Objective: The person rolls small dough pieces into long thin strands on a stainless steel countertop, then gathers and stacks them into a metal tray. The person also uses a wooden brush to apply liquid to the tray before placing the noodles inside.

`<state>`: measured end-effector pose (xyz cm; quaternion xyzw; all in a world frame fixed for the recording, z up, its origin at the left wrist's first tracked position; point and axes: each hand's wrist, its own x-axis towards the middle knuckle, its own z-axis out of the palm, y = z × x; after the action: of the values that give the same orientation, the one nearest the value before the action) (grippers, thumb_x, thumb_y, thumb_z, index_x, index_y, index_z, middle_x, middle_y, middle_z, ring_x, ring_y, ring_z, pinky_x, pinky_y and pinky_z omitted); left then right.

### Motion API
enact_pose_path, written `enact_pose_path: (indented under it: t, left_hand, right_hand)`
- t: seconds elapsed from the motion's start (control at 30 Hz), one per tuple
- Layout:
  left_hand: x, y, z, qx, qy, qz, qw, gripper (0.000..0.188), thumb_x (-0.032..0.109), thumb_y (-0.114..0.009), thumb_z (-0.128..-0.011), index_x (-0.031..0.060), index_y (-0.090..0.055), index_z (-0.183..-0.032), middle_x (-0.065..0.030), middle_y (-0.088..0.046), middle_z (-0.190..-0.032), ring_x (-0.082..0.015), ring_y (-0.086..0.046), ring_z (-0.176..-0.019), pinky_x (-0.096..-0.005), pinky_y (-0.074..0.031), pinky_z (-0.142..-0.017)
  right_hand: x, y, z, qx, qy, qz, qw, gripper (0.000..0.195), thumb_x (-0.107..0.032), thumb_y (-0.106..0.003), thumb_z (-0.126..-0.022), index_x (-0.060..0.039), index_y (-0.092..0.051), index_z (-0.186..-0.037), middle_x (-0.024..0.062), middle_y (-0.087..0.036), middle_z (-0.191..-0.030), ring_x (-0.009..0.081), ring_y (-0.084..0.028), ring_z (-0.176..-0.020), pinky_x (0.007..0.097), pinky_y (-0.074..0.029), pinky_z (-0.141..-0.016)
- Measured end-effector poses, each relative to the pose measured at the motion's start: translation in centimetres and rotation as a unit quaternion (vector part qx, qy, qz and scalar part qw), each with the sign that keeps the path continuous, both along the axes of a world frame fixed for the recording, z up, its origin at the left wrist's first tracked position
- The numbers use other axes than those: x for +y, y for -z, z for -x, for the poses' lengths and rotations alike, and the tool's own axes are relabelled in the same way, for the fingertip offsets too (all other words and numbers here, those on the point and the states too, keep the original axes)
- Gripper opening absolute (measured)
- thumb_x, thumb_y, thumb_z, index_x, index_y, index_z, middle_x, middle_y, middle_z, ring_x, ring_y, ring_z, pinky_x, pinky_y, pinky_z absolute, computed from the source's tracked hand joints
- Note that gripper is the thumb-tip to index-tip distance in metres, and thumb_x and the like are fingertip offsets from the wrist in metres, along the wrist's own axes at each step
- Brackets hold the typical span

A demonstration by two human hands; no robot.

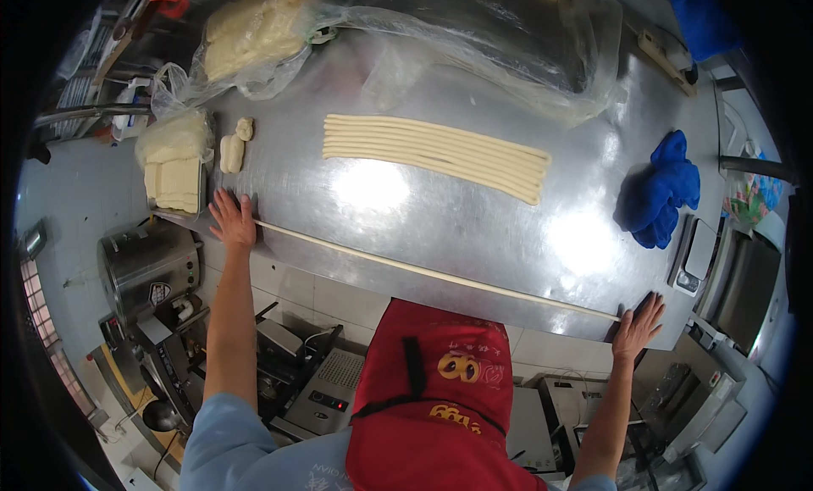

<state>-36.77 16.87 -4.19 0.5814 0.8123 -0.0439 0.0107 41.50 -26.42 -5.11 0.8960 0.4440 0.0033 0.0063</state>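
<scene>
One long, thin dough rope (406, 270) lies along the near edge of the stainless steel table (457, 237). My left hand (234, 219) rests flat on its left end, palm down with fingers apart. At the rope's right end, my right hand (637, 328) lies palm down, fingers spread. Both ends are hidden under the hands. Farther back, several dough ropes (435, 157) lie side by side in a flat band. Small dough pieces (233, 153) sit beyond my left hand, beside a metal tray of stacked pale dough (171, 186) partly under plastic.
A blue cloth (664, 189) lies crumpled at the right, near a digital scale (694, 254). Clear plastic sheeting (559, 100) covers the back of the table. A bag of pale dough (257, 30) is at the back left. A power strip (664, 59) sits at the back right.
</scene>
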Motion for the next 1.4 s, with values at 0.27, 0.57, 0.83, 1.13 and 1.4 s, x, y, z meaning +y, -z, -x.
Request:
enact_pose_path:
  t: [0.27,0.57,0.83,1.13,1.4]
  left_hand:
    - [-10.0,-1.0,-8.8,-0.017,0.242,-0.049,0.969,0.103,0.065,-0.05,-0.094,-0.0014,-0.01,-0.161,-0.0211,-0.011,-0.169,-0.0374,-0.007,-0.157,-0.061,-0.004,-0.123]
    - [-20.3,-3.2,-27.8,-0.151,0.523,0.12,0.83,0.09,0.055,-0.06,-0.088,0.0047,-0.033,-0.157,-0.0136,-0.029,-0.165,-0.0328,-0.019,-0.155,-0.0669,-0.009,-0.12]
    - [-14.8,-3.9,-25.4,-0.22,0.461,0.085,0.855,0.074,0.057,-0.06,-0.092,0.0221,-0.043,-0.155,-0.0099,-0.028,-0.166,-0.0341,-0.018,-0.155,-0.0667,-0.011,-0.12]
    - [-6.7,-3.9,-13.0,-0.158,0.418,0.029,0.894,0.077,0.062,-0.056,-0.093,0.016,-0.043,-0.154,-0.0161,-0.031,-0.163,-0.0385,-0.018,-0.154,-0.0661,-0.008,-0.12]
    - [-6.0,-3.0,-2.7,-0.093,0.305,0.004,0.948,0.094,0.054,-0.064,-0.089,-0.0026,-0.029,-0.155,-0.0233,-0.027,-0.163,-0.0382,-0.02,-0.154,-0.0619,-0.01,-0.122]
  right_hand:
    - [4.8,-3.1,9.6,0.051,-0.108,-0.029,0.992,0.083,-0.062,-0.036,-0.102,-0.0073,-0.02,-0.162,0.0165,-0.019,-0.169,0.0351,-0.01,-0.157,0.0622,0.003,-0.122]
    - [16.2,-4.8,34.6,0.206,-0.333,0.061,0.918,0.098,-0.069,-0.056,-0.087,-0.0001,-0.038,-0.154,0.0144,-0.029,-0.165,0.0336,-0.017,-0.155,0.0706,-0.003,-0.119]
    - [19.0,-5.4,34.0,0.15,-0.304,0.038,0.94,0.086,-0.066,-0.05,-0.093,-0.0032,-0.044,-0.151,0.0107,-0.036,-0.162,0.0396,-0.023,-0.152,0.071,-0.006,-0.119]
    - [20.7,-3.9,33.6,0.039,-0.245,0.059,0.967,0.087,-0.072,-0.029,-0.098,-0.0078,-0.033,-0.158,0.011,-0.031,-0.165,0.0396,-0.023,-0.153,0.0678,-0.005,-0.12]
    - [13.0,-2.6,31.9,0.044,-0.184,0.066,0.98,0.086,-0.062,-0.046,-0.098,-0.0012,-0.03,-0.157,0.0189,-0.031,-0.164,0.0402,-0.021,-0.154,0.065,-0.003,-0.122]
